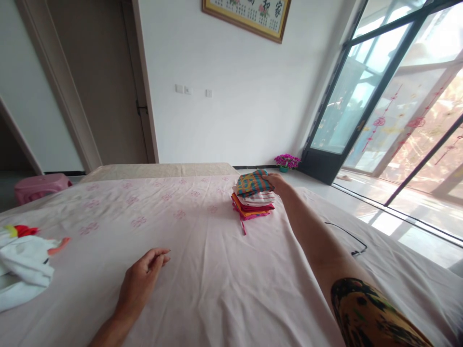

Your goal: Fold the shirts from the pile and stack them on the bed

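A stack of folded clothes sits on the pale pink flowered sheet of a bed. The top piece is a teal and orange striped garment. My right hand reaches far out and grips the right edge of that striped garment, on top of the stack. My left hand rests near the middle of the sheet, palm down, fingers loosely stretched, holding nothing.
A heap of unfolded white clothes with red and orange bits lies at the left edge. A black cable lies on the sheet at right. A pink stool stands left, a flower pot by the glass doors.
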A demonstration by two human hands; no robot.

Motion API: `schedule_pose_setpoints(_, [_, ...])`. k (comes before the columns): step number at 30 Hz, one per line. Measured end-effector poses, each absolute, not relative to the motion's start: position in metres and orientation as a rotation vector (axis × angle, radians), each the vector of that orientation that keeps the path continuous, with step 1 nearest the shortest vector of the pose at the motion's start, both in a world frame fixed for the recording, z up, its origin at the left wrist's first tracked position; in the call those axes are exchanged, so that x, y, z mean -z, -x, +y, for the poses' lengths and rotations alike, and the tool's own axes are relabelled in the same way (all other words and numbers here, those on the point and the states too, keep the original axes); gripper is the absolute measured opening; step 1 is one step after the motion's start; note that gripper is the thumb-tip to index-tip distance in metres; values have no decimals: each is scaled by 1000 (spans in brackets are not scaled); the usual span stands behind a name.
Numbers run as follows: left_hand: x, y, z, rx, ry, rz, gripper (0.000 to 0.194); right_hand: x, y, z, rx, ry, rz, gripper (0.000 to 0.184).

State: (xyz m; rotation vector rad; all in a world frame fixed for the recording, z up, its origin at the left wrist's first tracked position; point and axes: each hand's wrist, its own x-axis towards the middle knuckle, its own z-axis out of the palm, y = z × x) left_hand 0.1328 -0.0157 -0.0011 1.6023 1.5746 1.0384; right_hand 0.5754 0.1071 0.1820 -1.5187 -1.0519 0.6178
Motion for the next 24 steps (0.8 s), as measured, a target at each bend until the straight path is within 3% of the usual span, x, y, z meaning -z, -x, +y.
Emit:
schedule_pose_setpoints(7, [5,-132,-14,-1011,-1636,1587,40,-179,-597,127,-669,1585,-1127,5])
schedule_pose_setpoints(24, [1,-134,-16,-1033,-1642,1587,41,-159,-620,148,-395,1775,-1224,21])
